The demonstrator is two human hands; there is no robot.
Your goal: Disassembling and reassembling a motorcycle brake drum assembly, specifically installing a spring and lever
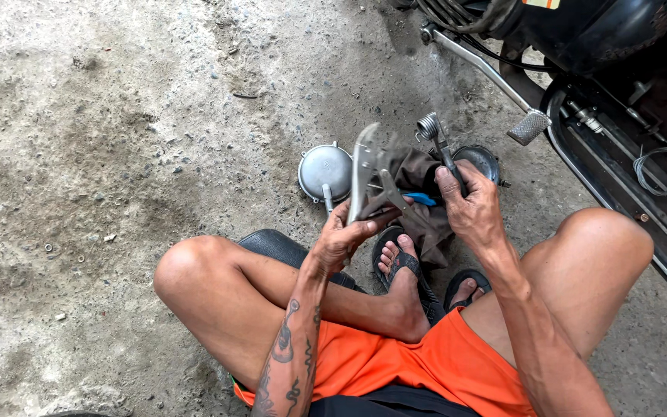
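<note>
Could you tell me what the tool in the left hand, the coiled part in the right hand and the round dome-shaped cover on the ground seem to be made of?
The plier-like tool in the left hand: bare grey metal, dull sheen, probably steel.
The coiled spring part in the right hand: bright metal wire, glinting, likely steel; its dark handle's material is unclear.
The round dome-shaped cover: smooth silvery metal, satin sheen, possibly aluminium.

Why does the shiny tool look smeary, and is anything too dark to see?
Head view: the curved silver metal pliers in the left hand are blurred, likely by motion; the coiled grey metal spring held by the right hand is slightly soft; the black vehicle body at top right is in deep shadow; the grey concrete floor is evenly lit.
</note>
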